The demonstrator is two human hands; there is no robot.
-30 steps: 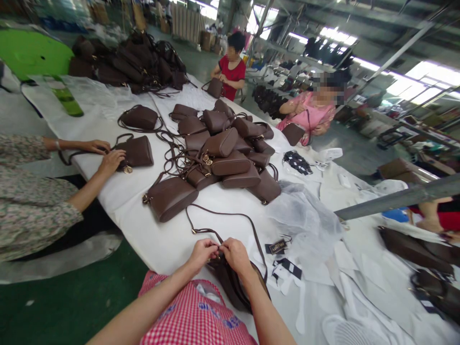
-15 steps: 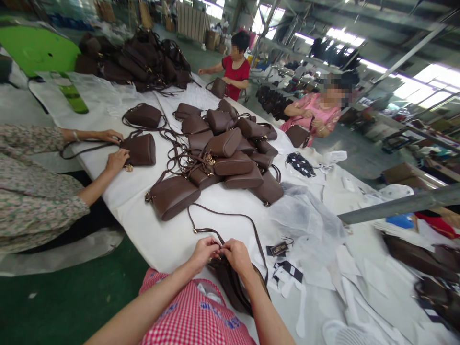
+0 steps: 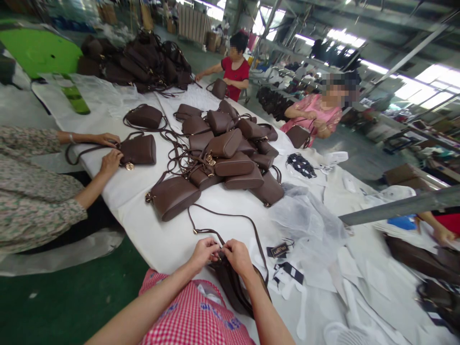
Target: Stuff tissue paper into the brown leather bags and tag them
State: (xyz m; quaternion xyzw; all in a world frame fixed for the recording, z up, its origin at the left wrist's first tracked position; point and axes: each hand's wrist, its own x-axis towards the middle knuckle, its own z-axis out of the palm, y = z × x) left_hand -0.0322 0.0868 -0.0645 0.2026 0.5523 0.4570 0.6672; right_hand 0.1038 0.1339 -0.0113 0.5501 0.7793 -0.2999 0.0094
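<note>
A dark brown handbag (image 3: 228, 286) lies against my apron at the table's near edge, partly hidden by my right forearm. My left hand (image 3: 204, 255) is closed in a pinch at the bag's top end, near a small metal piece. My right hand (image 3: 237, 258) pinches the same end from the other side, fingertips almost meeting the left ones. What exactly lies between the fingertips is too small to make out. The bag's long thin strap (image 3: 247, 216) loops out over the white table (image 3: 147, 211) beyond my hands.
Several brown handbags (image 3: 233, 165) are heaped mid-table, with a larger pile (image 3: 140, 60) at the far left. Black tags (image 3: 278, 250), clear plastic (image 3: 305, 220) and a grey metal bar (image 3: 398, 207) are on the right. A co-worker's hands (image 3: 111, 153) handle a bag at left; two people work opposite.
My hands stay at the bag's top end with barely any shift. The left co-worker's hands have drawn slightly back along their bag. A person's arm has appeared at the far right.
</note>
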